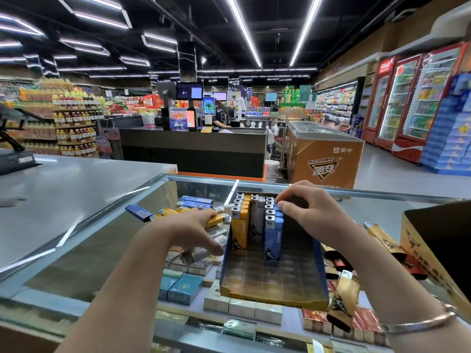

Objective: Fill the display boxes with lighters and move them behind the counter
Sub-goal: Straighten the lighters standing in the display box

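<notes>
Display box (274, 284): we take this as our landmark; it sits on the glass counter (107, 240), open side toward us so rows load from the back.
Contents: yellow lighters (240, 225), white ones and blue lighters (274, 230) stand upright in the far rows; the near cells are bare.
Right hand (309, 212): fingertips curl over the blue row's tops, we judge to seat them.
Left hand (196, 230): just left of the box, it grips a yellow lighter from the loose lighters (139, 212) lying there.
Carton (438, 248): right of the box, open; contents hidden.
</notes>
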`<state>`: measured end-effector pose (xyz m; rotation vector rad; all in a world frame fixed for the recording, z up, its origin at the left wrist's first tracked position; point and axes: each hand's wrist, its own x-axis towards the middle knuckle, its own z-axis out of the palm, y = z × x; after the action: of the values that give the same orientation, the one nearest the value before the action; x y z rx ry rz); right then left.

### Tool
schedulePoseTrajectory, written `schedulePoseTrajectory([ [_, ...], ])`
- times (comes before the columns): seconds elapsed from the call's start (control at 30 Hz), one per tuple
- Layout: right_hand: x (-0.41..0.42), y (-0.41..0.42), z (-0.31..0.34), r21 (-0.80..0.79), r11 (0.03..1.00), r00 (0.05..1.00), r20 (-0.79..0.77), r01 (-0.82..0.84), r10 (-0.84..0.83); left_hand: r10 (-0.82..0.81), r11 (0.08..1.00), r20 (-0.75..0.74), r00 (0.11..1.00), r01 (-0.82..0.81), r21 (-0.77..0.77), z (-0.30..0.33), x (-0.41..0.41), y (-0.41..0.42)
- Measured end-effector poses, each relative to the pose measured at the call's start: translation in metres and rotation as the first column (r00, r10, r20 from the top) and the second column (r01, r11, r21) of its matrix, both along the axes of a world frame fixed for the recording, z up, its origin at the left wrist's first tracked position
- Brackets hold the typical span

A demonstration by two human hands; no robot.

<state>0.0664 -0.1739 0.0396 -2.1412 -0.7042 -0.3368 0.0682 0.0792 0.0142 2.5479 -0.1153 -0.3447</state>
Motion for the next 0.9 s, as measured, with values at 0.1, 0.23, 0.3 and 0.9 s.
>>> schedulePoseTrajectory([
  [0.1, -0.001, 0.000, 0.000, -0.001, 1.000, 1.000, 0.001, -0.002, 0.002, 0.049, 0.998, -0.022, 0.999, -0.050, -0.038, 0.002, -0.004, 0.002],
  [0.23, -0.001, 0.000, 0.000, -0.003, 1.000, 1.000, -0.006, 0.001, -0.001, 0.081, 0.995, 0.038, 0.996, -0.083, 0.064, 0.001, -0.003, -0.004],
  [0.3, -0.002, 0.000, 0.001, -0.003, 1.000, 1.000, -0.007, 0.003, -0.003, 0.125, 0.983, 0.135, 0.983, -0.141, 0.120, 0.000, -0.002, -0.008],
  [0.9, -0.003, 0.002, 0.003, -0.090, 0.994, 0.997, 0.058, 0.061, -0.056, 0.253, 0.487, 0.356, 0.900, 0.199, -0.850, 0.038, -0.025, -0.016],
])
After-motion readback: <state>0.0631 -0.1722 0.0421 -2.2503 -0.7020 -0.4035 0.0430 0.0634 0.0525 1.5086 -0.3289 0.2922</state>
